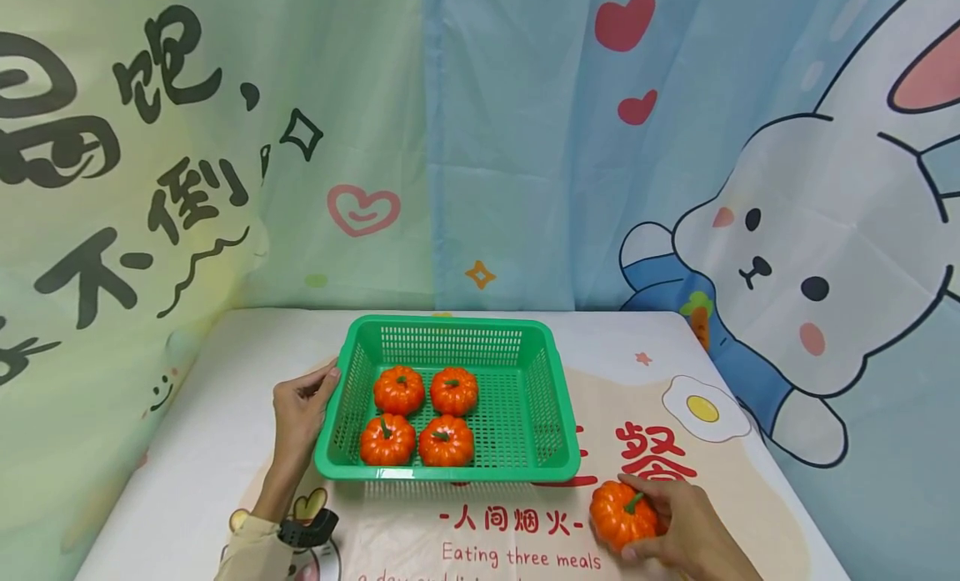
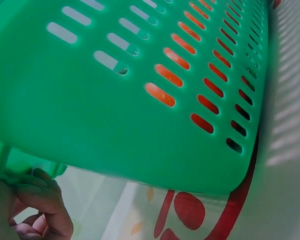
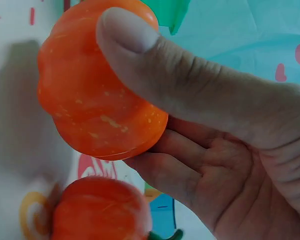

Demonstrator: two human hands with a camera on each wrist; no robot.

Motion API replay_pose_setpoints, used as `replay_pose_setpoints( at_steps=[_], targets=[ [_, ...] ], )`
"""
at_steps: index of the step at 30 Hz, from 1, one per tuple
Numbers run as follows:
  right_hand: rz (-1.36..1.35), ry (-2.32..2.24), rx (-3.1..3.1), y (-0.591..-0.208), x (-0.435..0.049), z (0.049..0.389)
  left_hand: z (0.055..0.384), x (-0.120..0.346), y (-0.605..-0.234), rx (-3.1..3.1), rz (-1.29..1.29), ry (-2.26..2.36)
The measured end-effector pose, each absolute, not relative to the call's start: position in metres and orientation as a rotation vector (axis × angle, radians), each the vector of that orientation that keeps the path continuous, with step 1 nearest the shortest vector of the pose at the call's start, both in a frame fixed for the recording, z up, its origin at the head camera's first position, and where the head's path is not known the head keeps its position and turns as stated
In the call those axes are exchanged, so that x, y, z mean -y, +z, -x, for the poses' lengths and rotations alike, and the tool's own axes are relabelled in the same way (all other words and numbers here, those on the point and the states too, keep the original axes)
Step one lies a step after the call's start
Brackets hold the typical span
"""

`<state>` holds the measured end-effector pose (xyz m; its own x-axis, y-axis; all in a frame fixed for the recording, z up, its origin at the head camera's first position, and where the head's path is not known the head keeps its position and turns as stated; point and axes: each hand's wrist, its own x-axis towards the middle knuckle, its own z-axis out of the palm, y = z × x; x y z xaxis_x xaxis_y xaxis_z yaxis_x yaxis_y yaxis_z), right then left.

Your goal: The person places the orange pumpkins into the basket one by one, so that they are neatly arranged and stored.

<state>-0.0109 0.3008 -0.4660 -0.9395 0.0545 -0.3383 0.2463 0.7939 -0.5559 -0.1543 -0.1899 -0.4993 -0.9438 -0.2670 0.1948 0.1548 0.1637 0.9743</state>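
Note:
A green plastic basket [image 1: 450,473] with slotted walls stands mid-table in the head view. Several small orange pumpkins [image 1: 446,442] with green stems sit together in its left half. My left hand [image 1: 298,414] grips the basket's left rim; in the left wrist view its curled fingers [image 2: 47,200] show at the edge. At the front right, my right hand [image 1: 693,523] holds another orange pumpkin [image 1: 621,516] between thumb and fingers, stem facing up. The right wrist view shows the thumb across this ribbed pumpkin [image 3: 90,100], and a further pumpkin [image 3: 102,210] below it.
The table wears a printed cloth [image 1: 517,523] with red lettering and a fried-egg picture [image 1: 703,408]. Behind it hangs a curtain [image 1: 502,147] with a rabbit and hearts. A dark band [image 1: 309,529] circles my left wrist.

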Motion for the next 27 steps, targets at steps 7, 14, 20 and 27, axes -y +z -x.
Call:
replay_pose_setpoints(
  at_steps=[7, 14, 20, 27],
  targets=[
    [-0.156, -0.861, -2.723, -0.450, -0.302, 0.016, 0.155, 0.189, -0.500, 2.134, -0.108, -1.812],
    [-0.048, -0.795, -2.768, -0.438, -0.303, 0.018, 0.155, 0.190, -0.501, 2.120, -0.110, -1.840],
    [-0.033, -0.779, -2.790, -0.426, -0.302, 0.021, 0.155, 0.189, -0.500, 2.119, -0.115, -1.842],
    [0.018, -0.771, -2.845, -0.415, -0.301, 0.024, 0.154, 0.189, -0.500, 2.129, -0.124, -1.833]
  ],
)
